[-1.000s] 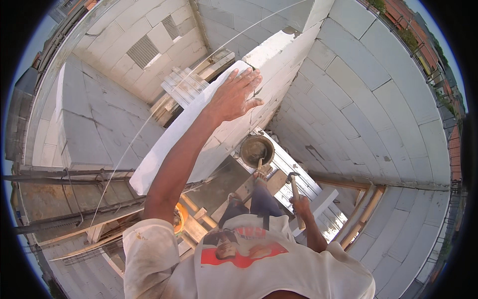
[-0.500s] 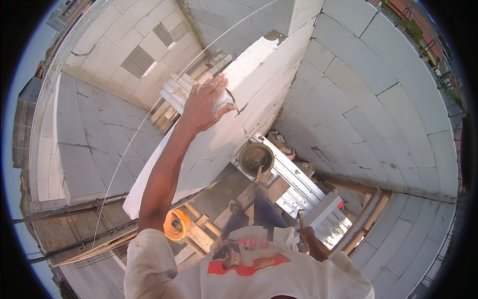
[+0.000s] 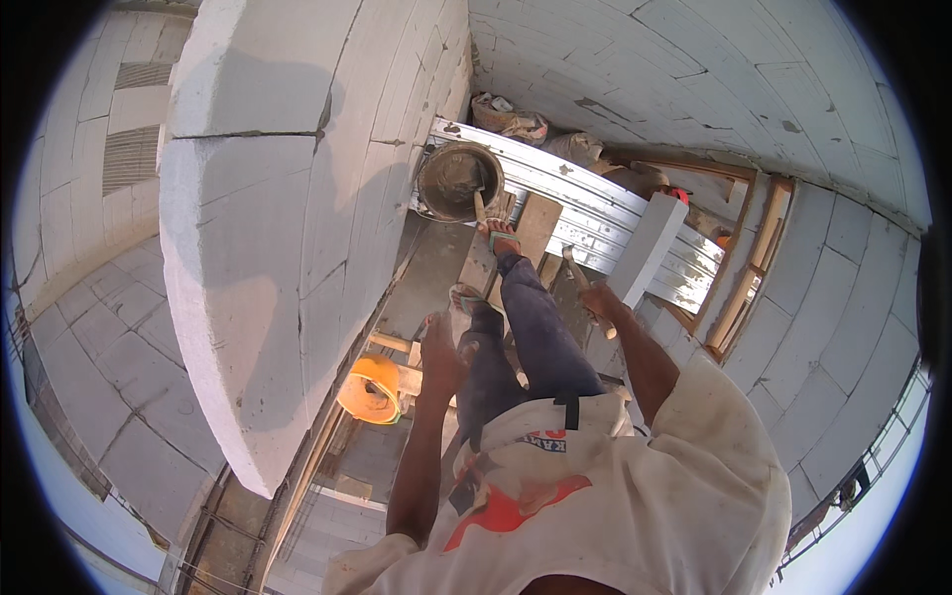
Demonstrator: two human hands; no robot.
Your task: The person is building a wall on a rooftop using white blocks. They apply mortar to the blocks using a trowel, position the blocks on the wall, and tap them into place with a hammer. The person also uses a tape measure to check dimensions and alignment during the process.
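Observation:
My right hand (image 3: 598,298) is closed round the wooden handle of a hammer-like tool (image 3: 572,261). Its dark head points away from me, beside a pale block (image 3: 647,248). Over my left thigh hangs my left hand (image 3: 441,359), clear of the wall; its fingers are blurred, so their grip cannot be read. To the left rises a wall of pale blocks (image 3: 268,258), with my shadow across its face. A round bucket (image 3: 426,188) of grey mortar stands ahead of my feet. From it sticks the wooden handle (image 3: 479,206) of a tool whose working end is hidden.
Ribbed metal sheeting (image 3: 565,183) runs beyond the planks (image 3: 536,226) under my feet. An orange-yellow bucket (image 3: 369,389) sits left of my legs. Sacks (image 3: 511,121) lie at the far wall's foot. A wooden frame (image 3: 749,263) stands at the right.
My left hand has left the top of the block wall and dropped beside my thigh. The view has swung left and nearer the wall's end. My right hand still holds the tool.

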